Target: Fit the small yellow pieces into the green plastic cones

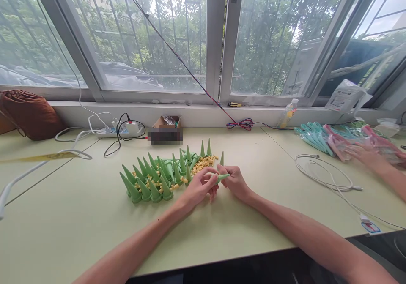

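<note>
My left hand (pixel 200 183) is closed around a small green plastic cone (pixel 223 176), whose pointed tip sticks out to the right. Against it, my right hand (pixel 235 181) has its fingers curled in a pinch; whatever lies between them is hidden. Another green cone (pixel 221 159) stands upright just behind the hands. To the left, several green cones (pixel 155 192) stand in rows on the table, with small yellow plastic pieces (pixel 174 187) between some of them. A pile of these yellow pieces (pixel 203 163) lies behind my left hand. More green cones (pixel 169 169) lie tipped over.
At the right, another person's hand (pixel 364 153) touches pink and teal plastic-wrapped items (pixel 338 142). A white cable (pixel 320 182) is coiled nearby. A small open box (pixel 166 123), a power strip (pixel 119 132) and a bottle (pixel 288 113) stand along the window wall.
</note>
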A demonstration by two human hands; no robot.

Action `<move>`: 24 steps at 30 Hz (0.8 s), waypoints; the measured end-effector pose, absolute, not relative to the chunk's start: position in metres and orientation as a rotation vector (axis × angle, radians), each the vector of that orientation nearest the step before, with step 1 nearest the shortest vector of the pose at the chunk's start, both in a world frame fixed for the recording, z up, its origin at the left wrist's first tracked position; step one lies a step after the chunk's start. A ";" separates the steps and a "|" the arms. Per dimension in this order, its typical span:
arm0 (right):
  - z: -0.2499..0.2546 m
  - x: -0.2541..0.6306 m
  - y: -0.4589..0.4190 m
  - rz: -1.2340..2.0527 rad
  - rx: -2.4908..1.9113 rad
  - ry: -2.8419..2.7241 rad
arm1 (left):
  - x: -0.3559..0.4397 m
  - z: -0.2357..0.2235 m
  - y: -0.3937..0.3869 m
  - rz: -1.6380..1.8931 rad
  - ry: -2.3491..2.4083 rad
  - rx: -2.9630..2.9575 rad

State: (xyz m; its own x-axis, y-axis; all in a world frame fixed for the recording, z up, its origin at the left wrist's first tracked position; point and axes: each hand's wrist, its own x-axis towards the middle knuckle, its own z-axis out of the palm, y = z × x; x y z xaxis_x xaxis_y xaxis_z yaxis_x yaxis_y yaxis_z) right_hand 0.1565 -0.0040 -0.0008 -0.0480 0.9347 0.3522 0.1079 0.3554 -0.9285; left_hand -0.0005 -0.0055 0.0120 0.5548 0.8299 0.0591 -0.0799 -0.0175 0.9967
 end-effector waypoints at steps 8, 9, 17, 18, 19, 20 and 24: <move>0.000 0.157 -0.005 0.918 -0.974 -1.490 | -0.001 0.010 -0.004 0.839 0.710 1.410; -0.001 0.157 -0.004 0.918 -0.975 -1.493 | -0.001 0.009 -0.003 0.844 0.706 1.419; -0.010 0.159 0.003 0.880 -0.995 -1.550 | -0.005 0.002 -0.002 0.872 0.750 1.693; -0.010 0.159 0.004 0.876 -1.002 -1.572 | -0.005 0.002 -0.002 0.879 0.757 1.749; -0.011 0.159 0.004 0.879 -1.011 -1.593 | -0.005 0.002 -0.003 0.883 0.762 1.798; -0.011 0.159 0.004 0.886 -1.020 -1.612 | -0.005 0.003 -0.004 0.887 0.767 1.836; -0.013 0.159 0.005 0.915 -1.027 -1.637 | -0.005 0.004 -0.006 0.895 0.781 1.887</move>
